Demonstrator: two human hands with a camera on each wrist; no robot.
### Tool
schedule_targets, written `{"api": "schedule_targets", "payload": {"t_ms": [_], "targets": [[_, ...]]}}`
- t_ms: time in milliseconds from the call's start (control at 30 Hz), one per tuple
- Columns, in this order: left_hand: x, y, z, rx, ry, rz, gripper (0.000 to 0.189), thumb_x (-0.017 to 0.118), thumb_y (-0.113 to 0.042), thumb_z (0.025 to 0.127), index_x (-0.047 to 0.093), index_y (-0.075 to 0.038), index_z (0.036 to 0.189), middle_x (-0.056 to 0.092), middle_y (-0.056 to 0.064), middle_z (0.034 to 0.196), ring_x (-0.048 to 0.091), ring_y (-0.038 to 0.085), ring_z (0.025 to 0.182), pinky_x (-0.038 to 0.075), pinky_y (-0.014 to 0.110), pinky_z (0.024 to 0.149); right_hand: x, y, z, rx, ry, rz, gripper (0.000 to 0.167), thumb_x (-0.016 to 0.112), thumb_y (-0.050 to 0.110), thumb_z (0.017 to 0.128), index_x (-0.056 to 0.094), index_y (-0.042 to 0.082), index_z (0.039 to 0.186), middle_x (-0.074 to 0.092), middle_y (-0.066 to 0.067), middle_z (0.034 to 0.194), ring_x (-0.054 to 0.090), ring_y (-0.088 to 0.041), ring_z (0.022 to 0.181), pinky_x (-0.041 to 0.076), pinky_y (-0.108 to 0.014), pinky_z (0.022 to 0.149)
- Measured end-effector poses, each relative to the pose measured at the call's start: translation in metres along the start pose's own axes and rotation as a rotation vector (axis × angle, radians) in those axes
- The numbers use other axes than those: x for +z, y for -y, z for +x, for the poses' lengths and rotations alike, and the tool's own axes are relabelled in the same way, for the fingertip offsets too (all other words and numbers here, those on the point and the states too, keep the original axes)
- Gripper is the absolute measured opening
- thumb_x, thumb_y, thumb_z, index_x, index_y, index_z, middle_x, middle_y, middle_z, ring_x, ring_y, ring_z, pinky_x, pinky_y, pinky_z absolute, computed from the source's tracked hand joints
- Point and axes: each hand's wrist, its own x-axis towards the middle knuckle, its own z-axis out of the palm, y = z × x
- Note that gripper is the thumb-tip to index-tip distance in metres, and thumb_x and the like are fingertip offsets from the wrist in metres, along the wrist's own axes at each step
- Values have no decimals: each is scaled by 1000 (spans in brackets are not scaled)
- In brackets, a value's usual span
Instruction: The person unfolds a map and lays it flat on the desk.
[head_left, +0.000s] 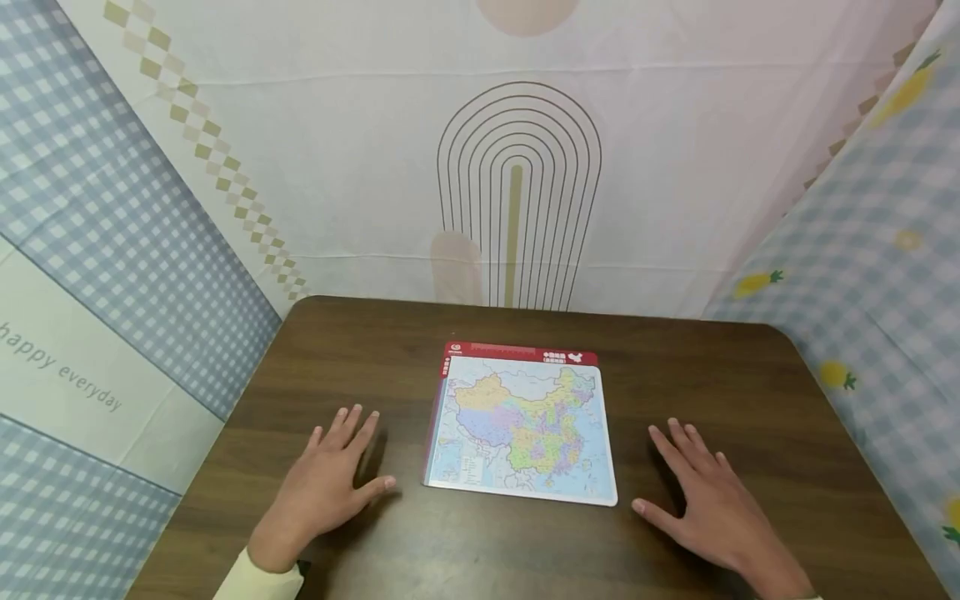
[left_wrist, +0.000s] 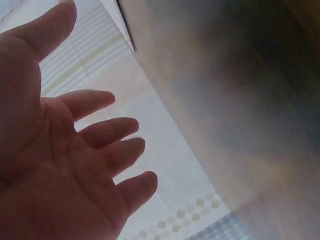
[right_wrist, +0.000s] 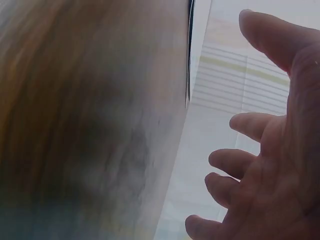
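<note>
Flat near the middle of the dark wood-grain table [head_left: 487, 550], slightly askew, a printed map board of China [head_left: 525, 425], with pastel provinces, pale blue sea and a red header strip [head_left: 498, 350] along the far edge; to its left, apart from it, the left hand [head_left: 322, 487], wide and holding nothing, palm down, fingers spread, thumb pointing toward the board; at the cuff, a cream sleeve [head_left: 258, 579]; on the opposite side, near the board's near right corner but likewise apart, the right hand [head_left: 705, 496], also wide and holding nothing, palm down, thumb toward the board; contact between fingertips and tabletop impossible to tell; behind the table, a white backdrop cloth [head_left: 360, 167] with a nested line-arch print [head_left: 516, 233]; at left, a blue gingham cloth [head_left: 82, 125] with "happy everyday" lettering [head_left: 60, 367] on a white band; at right, another gingham cloth [head_left: 892, 333], with yellow fruit prints.
</note>
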Motion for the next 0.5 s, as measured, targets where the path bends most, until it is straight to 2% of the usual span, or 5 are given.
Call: {"api": "schedule_targets", "payload": {"t_ms": [233,367,500], "targets": [[7,-13,10,16,27,-57,87,77,-52,94,47,-2,158,40,23,167,39,43,154,36,65,120,7,16,9,-2,39,39,108,63,81,88,27,19,169,25,-18,175,30,-46,157,29,-75,117],[12,-22,19,30,41,-102,82,79,-50,94,51,-3,155,42,21,166,44,41,152,44,61,115,11,26,14,-19,42,46,104,63,80,89,36,15,166,31,-17,173,41,-46,152,41,-72,110],[18,-31,26,65,40,-178,76,82,-45,93,57,-1,150,50,22,161,55,40,143,51,56,110,15,35,19,-63,20,62,98,68,74,90,41,13,163,37,-19,169,52,-47,143,48,-69,103]]}}
